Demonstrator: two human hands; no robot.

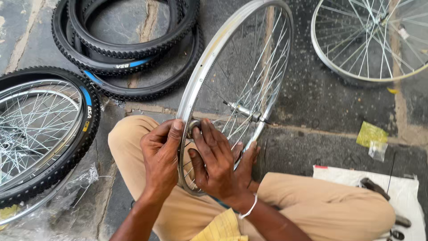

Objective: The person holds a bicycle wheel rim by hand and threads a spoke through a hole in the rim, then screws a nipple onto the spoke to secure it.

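A bare silver bicycle rim (209, 58) with spokes and a hub (244, 111) stands upright between my knees, its lower edge resting in my lap. My left hand (161, 154) grips the near part of the rim from the left, thumb pressed on the rim's outer face. My right hand (218, 161) holds the same part from the right, fingers curled through the spokes, and pinches a small dark round piece (193, 128) against the rim. A white band circles my right wrist.
A spoked wheel with a knobby black tyre (84, 138) lies at left on clear plastic wrap. Loose black tyres (133, 49) are stacked at the top left. Another bare rim (330, 62) lies top right. A white cloth (401, 192) with tools lies at right, near a yellow-green packet (370, 133).
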